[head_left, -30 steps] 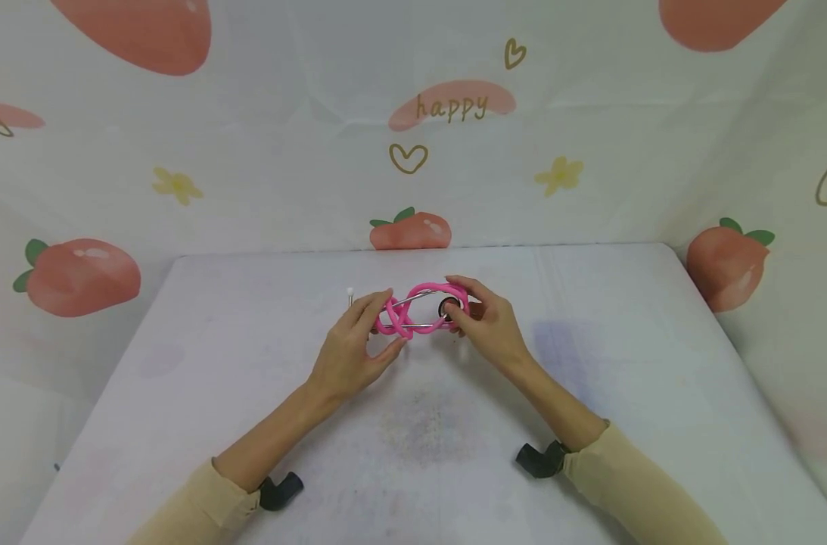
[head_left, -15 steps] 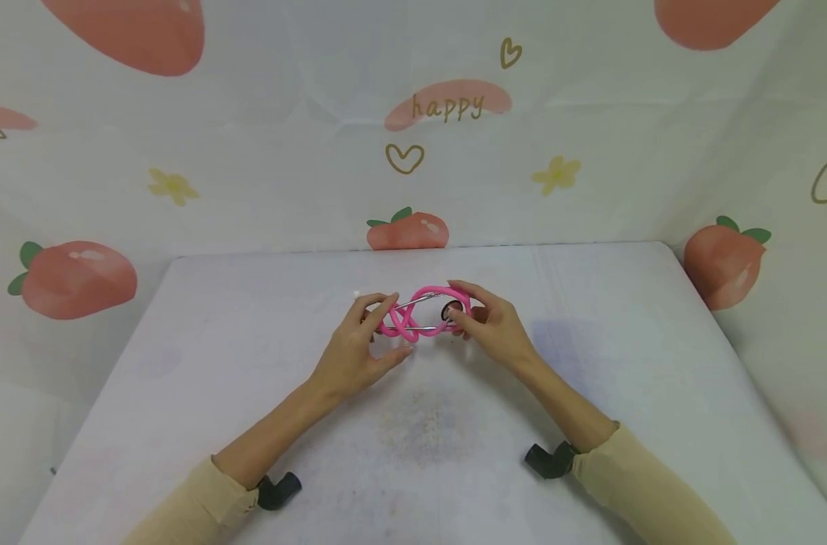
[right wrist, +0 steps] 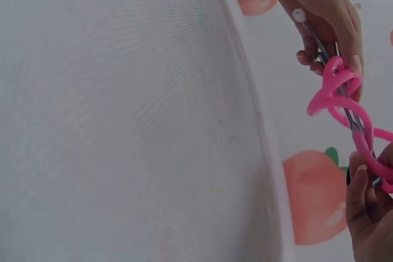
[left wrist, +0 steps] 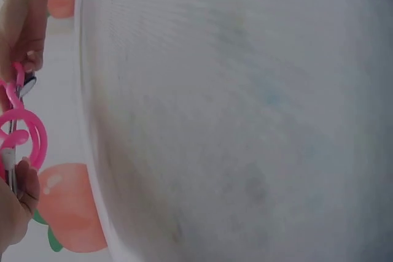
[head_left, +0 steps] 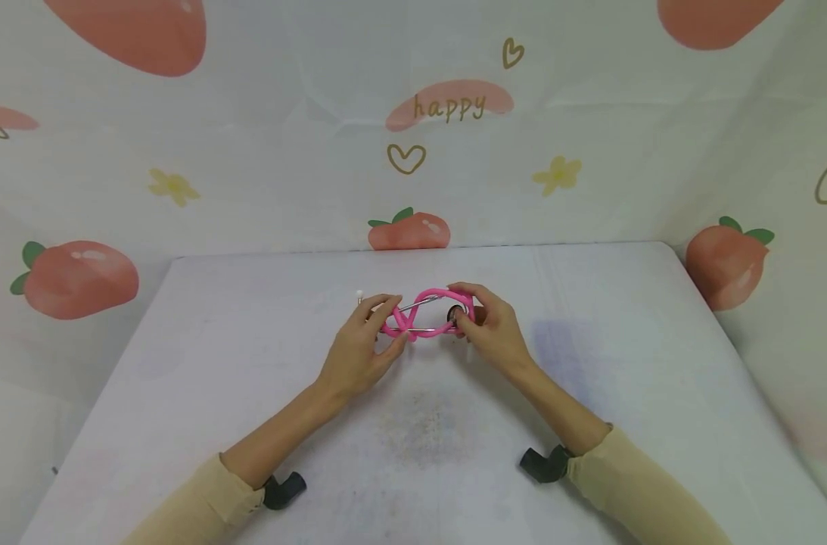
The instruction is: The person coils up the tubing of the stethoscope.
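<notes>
A stethoscope with coiled pink tubing (head_left: 437, 291) is held up between both hands in the middle of the head view. My left hand (head_left: 355, 350) grips its left end, fingers above and thumb below, around the tubing and metal ear tubes. One white ear tip (right wrist: 299, 15) sticks out past that hand in the right wrist view. At the other end my right hand (head_left: 500, 333) pinches the tubing near the round, black-rimmed chest piece (head_left: 452, 313), its thumb at the piece. The pink loops (left wrist: 40, 142) cross over the metal tubes in the left wrist view. Fingers partly hide both ends.
Below the hands lies a white tabletop (head_left: 250, 303) with faint stains. Behind it hangs a pale cloth (head_left: 284, 174) printed with peaches, hearts and flowers. A black angled piece (head_left: 285, 490) sits by the left cuff, and a similar black piece (head_left: 544, 463) by the right cuff.
Both hands and the stethoscope have shifted slightly right and nearer. The left thumb stood off the tubing half a second ago and now touches it again.
</notes>
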Demonstrator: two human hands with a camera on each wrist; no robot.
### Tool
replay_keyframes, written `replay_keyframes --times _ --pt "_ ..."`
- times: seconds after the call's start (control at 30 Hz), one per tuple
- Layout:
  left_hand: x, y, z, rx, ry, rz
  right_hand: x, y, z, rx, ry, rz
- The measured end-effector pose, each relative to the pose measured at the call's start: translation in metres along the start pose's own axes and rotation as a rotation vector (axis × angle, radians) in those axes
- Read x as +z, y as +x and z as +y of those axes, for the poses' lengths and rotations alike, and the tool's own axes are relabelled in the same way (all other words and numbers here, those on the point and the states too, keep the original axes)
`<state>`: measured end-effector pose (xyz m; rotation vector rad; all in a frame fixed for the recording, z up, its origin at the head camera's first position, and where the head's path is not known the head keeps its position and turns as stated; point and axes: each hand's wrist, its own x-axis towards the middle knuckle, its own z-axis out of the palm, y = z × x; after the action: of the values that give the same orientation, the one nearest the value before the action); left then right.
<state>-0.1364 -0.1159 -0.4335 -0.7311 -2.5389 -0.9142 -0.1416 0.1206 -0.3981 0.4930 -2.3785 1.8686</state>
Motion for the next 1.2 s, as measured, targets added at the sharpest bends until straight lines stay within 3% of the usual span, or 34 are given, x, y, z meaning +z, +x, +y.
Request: replay_keyframes --times 0.17,0.4,0.57,0.73,0.97,1.2 --pt "0.001 0.000 0.001 -0.029 0.034 -0.034 -0.001 -0.001 -0.003 0.001 -0.033 -0.009" --pt "0.001 0.001 0.001 -0.023 0.023 0.020 -0.004 -0.003 0.012 0.043 -0.013 -0.076" --pt "0.002 0.000 -0.003 -0.021 0.002 0.024 -0.009 -0.001 0.039 0.032 -0.011 -0.186" --pt "0.002 0.000 -0.008 -0.026 -0.040 0.017 -0.018 0.000 0.046 -0.010 -0.105 -0.300" --pt "0.004 0.003 -0.012 0.007 -0.105 -0.057 -0.031 -0.001 0.049 0.017 -0.313 -0.263" --pt "0.010 0.008 -0.015 0.031 -0.181 -0.125 -0.046 -0.002 0.056 0.066 -0.361 -0.280"
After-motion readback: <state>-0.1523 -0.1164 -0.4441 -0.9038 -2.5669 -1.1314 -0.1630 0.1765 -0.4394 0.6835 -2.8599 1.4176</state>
